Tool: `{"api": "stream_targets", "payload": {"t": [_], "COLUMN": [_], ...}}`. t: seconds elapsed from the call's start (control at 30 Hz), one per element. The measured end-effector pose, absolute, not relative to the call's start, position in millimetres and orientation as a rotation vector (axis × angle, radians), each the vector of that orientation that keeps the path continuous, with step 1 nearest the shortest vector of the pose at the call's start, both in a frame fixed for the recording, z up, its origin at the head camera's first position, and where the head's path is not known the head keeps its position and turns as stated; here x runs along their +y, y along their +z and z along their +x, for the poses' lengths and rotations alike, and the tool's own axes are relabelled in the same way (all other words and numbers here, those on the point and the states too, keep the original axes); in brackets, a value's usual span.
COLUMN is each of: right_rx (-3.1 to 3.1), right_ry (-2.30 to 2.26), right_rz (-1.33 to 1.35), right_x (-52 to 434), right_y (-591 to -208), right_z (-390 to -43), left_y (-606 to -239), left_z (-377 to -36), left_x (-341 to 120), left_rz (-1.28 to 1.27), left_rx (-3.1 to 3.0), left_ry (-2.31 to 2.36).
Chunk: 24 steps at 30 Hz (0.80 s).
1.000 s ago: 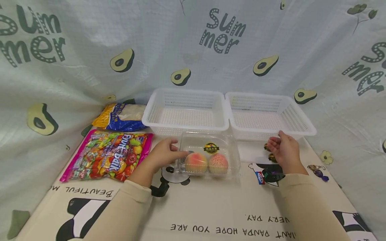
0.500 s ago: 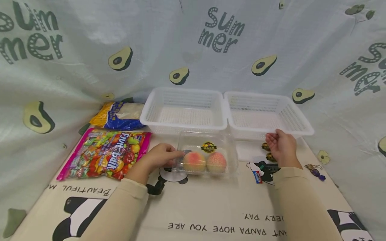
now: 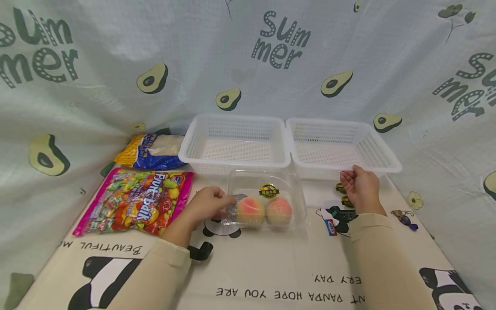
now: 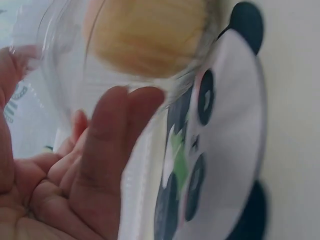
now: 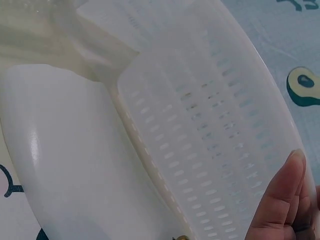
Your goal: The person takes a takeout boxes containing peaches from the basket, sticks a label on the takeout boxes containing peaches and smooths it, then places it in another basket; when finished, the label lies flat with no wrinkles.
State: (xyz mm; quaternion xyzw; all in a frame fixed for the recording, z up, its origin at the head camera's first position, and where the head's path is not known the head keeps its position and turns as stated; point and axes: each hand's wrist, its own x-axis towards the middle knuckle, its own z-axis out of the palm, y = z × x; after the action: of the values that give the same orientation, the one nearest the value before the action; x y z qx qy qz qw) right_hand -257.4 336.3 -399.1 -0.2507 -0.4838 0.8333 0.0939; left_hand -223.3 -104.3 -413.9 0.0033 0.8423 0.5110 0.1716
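My left hand (image 3: pixel 207 204) pinches the left side of a clear plastic clamshell box (image 3: pixel 284 180) in front of the white baskets. Two peaches (image 3: pixel 251 210) lie side by side in it, below a black-and-gold sticker (image 3: pixel 269 191). In the left wrist view, fingers (image 4: pixel 107 125) press against the box below a peach (image 4: pixel 150 37). My right hand (image 3: pixel 363 189) is at the front rim of the right white basket (image 3: pixel 389 165). From the right wrist view, its fingers (image 5: pixel 280 195) lie against the outer wall below the rim.
The left white basket (image 3: pixel 236 165) stands against the right one. A pink-edged candy bag (image 3: pixel 135 200) lies at left, a blue-and-yellow bag (image 3: pixel 159 159) behind it. A smooth white object (image 5: pixel 55 140) lies before the right basket. Small wrapped pieces (image 3: pixel 404 219) lie farther right.
My right hand has moved slightly up to the rim of the right basket. The left hand keeps its hold on the clamshell box, and the view has shifted a little.
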Motion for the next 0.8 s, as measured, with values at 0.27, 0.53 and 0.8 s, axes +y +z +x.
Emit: {"api": "stream_targets", "payload": {"t": [0.27,0.53,0.8], "right_rx": [-1.416,-1.420,-1.398], "right_ry": [2.475,2.487,2.472], "right_rz": [-0.762,-0.759,-0.762], "right_x": [336.0,337.9,337.0], "right_y": [-399.7,-401.3,-401.1], "right_z": [-258.1,-257.5,-260.3], "left_y": [-407.2,-378.3,-342.8], "left_z": [-206.5,-199.5,-206.6], "left_x": [-100.0,-96.4,-87.3], "left_rz": [0.012,0.066,0.134], "left_rx": [2.455,2.497,2.511], "left_ry": [1.534,1.546,1.602]}}
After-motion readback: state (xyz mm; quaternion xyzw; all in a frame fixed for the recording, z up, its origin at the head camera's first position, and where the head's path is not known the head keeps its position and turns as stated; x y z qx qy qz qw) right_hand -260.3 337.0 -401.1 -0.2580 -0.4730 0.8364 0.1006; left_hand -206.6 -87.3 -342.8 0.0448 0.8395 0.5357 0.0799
